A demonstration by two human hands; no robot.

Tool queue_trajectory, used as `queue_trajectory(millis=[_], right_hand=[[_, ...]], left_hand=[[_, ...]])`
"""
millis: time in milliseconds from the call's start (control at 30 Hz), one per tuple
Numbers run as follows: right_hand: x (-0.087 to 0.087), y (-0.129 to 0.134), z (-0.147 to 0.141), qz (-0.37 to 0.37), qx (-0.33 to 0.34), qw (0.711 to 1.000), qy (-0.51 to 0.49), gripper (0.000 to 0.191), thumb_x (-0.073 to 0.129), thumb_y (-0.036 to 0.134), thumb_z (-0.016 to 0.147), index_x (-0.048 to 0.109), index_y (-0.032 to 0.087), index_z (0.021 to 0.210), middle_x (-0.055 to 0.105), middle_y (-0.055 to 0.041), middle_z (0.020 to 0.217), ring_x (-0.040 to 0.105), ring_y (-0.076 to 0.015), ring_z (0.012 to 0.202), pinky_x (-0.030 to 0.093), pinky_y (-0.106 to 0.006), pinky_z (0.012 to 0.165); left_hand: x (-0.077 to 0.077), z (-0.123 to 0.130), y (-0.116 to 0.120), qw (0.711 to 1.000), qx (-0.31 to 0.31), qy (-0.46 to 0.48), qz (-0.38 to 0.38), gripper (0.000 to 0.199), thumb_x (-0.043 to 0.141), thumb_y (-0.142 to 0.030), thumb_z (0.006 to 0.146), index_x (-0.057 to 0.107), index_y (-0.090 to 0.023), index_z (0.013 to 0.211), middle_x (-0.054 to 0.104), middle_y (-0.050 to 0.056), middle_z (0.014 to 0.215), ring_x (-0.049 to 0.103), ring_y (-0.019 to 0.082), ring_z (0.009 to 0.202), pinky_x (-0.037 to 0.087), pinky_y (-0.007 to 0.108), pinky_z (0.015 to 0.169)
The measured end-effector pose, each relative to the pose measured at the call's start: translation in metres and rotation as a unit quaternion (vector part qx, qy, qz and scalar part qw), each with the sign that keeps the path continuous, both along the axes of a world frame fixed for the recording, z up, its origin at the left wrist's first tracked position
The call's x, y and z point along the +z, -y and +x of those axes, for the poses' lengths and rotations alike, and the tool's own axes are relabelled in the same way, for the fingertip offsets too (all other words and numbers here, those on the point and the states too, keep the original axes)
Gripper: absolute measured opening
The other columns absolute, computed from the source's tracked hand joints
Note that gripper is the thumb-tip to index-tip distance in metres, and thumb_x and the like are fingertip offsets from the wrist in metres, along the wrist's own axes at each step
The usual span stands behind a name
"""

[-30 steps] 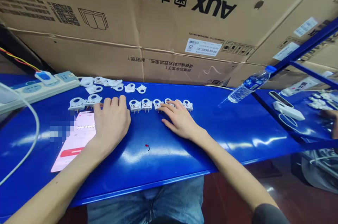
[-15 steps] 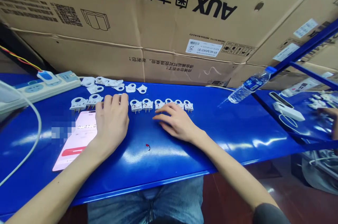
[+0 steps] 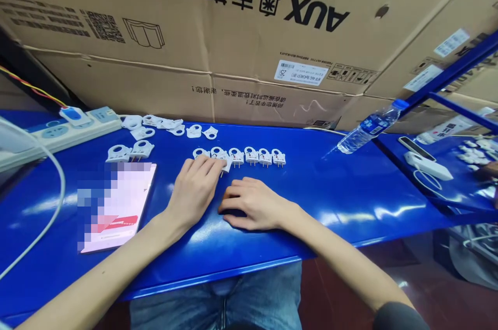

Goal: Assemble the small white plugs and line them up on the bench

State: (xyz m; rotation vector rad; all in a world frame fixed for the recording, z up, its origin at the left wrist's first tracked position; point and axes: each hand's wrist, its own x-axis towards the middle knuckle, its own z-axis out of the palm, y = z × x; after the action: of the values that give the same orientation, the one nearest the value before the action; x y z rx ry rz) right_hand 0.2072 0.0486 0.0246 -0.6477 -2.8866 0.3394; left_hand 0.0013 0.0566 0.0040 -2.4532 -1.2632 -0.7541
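Note:
My left hand (image 3: 197,182) is closed on a white plug piece with two metal prongs (image 3: 225,165), just in front of a row of similar white plug pieces (image 3: 251,155). Its fingers cover parts of the row's left end. My right hand (image 3: 254,204) rests low over the blue table, to the right of my left hand, its fingers curled and pinched together at the tabletop. What lies between those fingertips is hidden. Two more white plug pieces (image 3: 130,151) sit left of my left hand, behind a phone with a lit screen (image 3: 136,200).
Loose white plastic parts (image 3: 163,123) lie at the back. A power strip (image 3: 78,130) with a white cable stands left, a water bottle (image 3: 369,127) leans right. A large carton (image 3: 233,55) walls off the back. At far right, a person's hand (image 3: 490,172) is near white parts.
My left hand has moved right, lifting a white plug piece from the left. My right hand has come nearer, to where a small red part with a dark lead lay; that part is now out of sight.

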Motion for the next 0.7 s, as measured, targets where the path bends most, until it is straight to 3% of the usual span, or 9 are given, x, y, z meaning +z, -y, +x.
queue_trajectory(millis=[133,300,500,700], right_hand=[[0.005,-0.006,0.009,-0.003,-0.042,0.999,0.004,0.018,0.060,0.028,0.104,0.076,0.022,0.108,0.075,-0.0047,0.104,0.064,-0.0211,0.098,0.047,-0.035,0.085],[0.009,-0.010,0.018,-0.038,-0.079,0.996,-0.004,0.014,0.065,0.024,0.100,0.075,0.022,0.110,0.074,-0.0049,0.106,0.067,-0.0201,0.095,0.049,-0.033,0.085],[0.010,-0.015,0.026,-0.061,-0.142,0.988,-0.002,0.007,0.073,0.026,0.096,0.070,0.020,0.100,0.071,-0.0017,0.090,0.062,-0.0167,0.077,0.041,-0.028,0.068],[0.008,-0.023,0.034,-0.063,-0.190,0.980,-0.022,0.008,0.068,0.022,0.100,0.068,0.019,0.093,0.072,-0.0026,0.089,0.063,-0.0169,0.080,0.040,-0.026,0.071]], left_hand=[[-0.002,0.001,0.001,0.999,-0.017,-0.010,-0.030,0.022,0.044,-0.013,0.103,0.065,-0.020,0.107,0.076,0.007,0.101,0.064,0.027,0.096,0.041,0.040,0.079],[-0.001,0.002,0.003,0.999,-0.031,-0.015,-0.015,0.020,0.046,-0.014,0.104,0.065,-0.019,0.108,0.076,0.007,0.102,0.065,0.026,0.097,0.042,0.039,0.081],[-0.004,0.008,0.007,0.998,-0.058,0.010,-0.026,0.019,0.047,-0.017,0.105,0.066,-0.018,0.105,0.076,0.008,0.099,0.066,0.026,0.097,0.044,0.039,0.080],[-0.005,0.012,0.010,0.994,-0.098,0.036,-0.041,0.016,0.049,-0.017,0.104,0.064,-0.016,0.109,0.074,0.008,0.096,0.065,0.024,0.092,0.046,0.038,0.078]])
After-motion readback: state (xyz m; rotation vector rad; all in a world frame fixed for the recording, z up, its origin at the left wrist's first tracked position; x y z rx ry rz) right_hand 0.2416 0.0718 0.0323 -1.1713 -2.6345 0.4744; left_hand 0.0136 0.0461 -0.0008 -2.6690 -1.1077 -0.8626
